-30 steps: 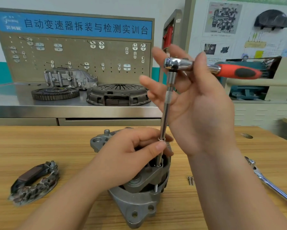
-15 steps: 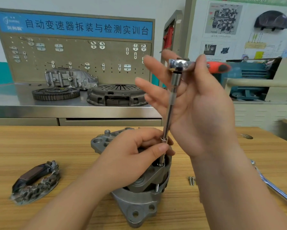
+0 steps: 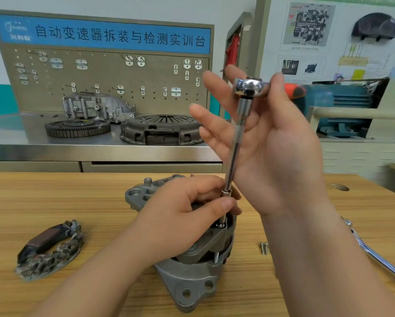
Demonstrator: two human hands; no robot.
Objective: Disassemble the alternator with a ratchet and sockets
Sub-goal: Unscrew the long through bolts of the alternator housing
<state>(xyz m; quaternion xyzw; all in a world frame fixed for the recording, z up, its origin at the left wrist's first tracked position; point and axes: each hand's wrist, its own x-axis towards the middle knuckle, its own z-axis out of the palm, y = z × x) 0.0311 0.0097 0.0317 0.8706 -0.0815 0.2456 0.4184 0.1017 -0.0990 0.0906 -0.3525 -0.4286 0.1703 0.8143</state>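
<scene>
- My left hand [image 3: 180, 220] sits on top of the grey cast-metal alternator [image 3: 192, 277], which stands roughly mid-way across the pale wooden table [image 3: 54, 197].
- Its thumb and fingers pinch the small silver socket [image 3: 226, 192] at the bottom of the long steel extension bar [image 3: 236, 143].
- My right hand [image 3: 276, 152] is up top on the chrome ratchet [image 3: 249, 88] with the orange-red handle. Thumb and forefinger pinch the head, the other fingers splayed out straight.
- The bar leans slightly and runs down to a bolt [image 3: 220, 225] at the housing's edge.
- Well left of the alternator lies a dark horseshoe-shaped rectifier plate [image 3: 47, 250].
- To the right are two little loose screws [image 3: 263, 248], then a shiny chrome tool shaft [image 3: 379, 257].
</scene>
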